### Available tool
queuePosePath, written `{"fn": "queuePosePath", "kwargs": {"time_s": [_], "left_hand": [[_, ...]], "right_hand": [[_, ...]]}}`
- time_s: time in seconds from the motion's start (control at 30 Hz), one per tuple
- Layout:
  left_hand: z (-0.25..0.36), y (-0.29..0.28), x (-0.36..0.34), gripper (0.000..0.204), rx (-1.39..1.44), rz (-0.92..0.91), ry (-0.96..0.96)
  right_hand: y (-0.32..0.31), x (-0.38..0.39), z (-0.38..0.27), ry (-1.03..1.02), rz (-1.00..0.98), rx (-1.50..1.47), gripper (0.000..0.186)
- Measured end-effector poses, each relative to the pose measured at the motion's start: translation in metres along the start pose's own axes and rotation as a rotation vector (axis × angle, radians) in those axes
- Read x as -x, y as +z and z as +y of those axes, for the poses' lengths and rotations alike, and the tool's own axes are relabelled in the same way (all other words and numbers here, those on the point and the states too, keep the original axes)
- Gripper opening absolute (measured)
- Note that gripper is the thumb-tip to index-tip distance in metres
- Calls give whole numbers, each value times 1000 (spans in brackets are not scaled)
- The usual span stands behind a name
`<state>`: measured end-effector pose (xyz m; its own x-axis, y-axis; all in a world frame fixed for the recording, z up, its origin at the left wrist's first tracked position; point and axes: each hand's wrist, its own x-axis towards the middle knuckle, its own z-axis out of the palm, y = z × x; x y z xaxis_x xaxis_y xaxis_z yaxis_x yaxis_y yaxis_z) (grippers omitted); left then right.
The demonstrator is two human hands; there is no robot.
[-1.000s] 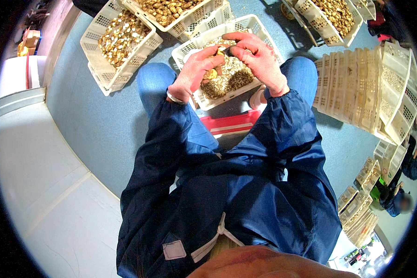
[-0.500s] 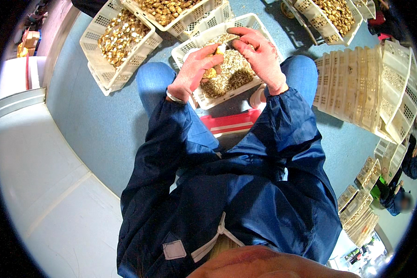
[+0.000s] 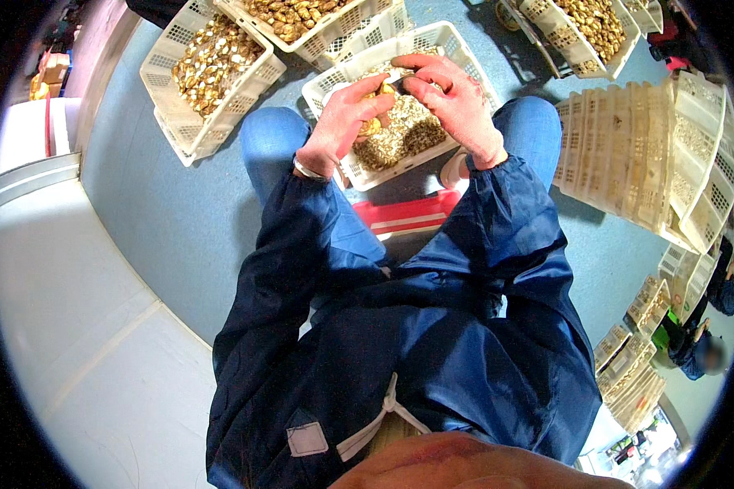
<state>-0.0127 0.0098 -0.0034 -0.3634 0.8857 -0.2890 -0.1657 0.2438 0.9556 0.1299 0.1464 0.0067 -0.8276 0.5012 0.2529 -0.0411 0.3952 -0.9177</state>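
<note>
My left hand point(image 3: 340, 122) is closed round yellow-brown pieces that look like mushrooms point(image 3: 370, 128), one at the palm and another at the fingertips. Opposite it, my right hand point(image 3: 457, 102) has its thumb and fingers bent together close to the left fingertips. Whatever the right hand pinches is hidden or too small to name. Both hands are above a white perforated plastic crate point(image 3: 381, 179) standing between my knees. Small pale and brown bits point(image 3: 400, 140) cover the inside of this crate.
At the far left a white crate point(image 3: 189, 147) holds more brown pieces with pale spots; another full crate point(image 3: 359, 37) adjoins it. Another filled crate point(image 3: 564, 37) is at the far right. Nested crates point(image 3: 620, 155) lie on the right. A red-and-white object point(image 3: 408, 213) is between my legs.
My right hand has shifted slightly, its fingers drawing a little left and down. The dark bit seen at its thumb before no longer shows. My left hand stays nearly in place.
</note>
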Motion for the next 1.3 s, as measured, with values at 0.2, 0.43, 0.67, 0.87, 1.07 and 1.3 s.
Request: {"fn": "queuePosePath", "kwargs": {"time_s": [0.2, 0.43, 0.67, 0.87, 1.07, 1.3], "left_hand": [[3, -6, 8, 51, -34, -65, 88], [1, -2, 4, 51, 14, -39, 63], [-2, 0, 4, 51, 99, -15, 18], [1, -2, 5, 48, 114, -36, 2], [-6, 0, -1, 48, 146, 18, -27], [-20, 1, -8, 44, -385, 260, 202]], "right_hand": [[-2, -1, 1, -1, -23, -12, 17], [-1, -2, 0, -48, 50, 106, 15], [-2, 0, -1, -19, 30, 1, 15], [0, -2, -6, -37, 65, 89, 14], [2, 1, -2, 4, 78, 6, 17], [-4, -1, 3, 117, 51, 22, 18]]}}
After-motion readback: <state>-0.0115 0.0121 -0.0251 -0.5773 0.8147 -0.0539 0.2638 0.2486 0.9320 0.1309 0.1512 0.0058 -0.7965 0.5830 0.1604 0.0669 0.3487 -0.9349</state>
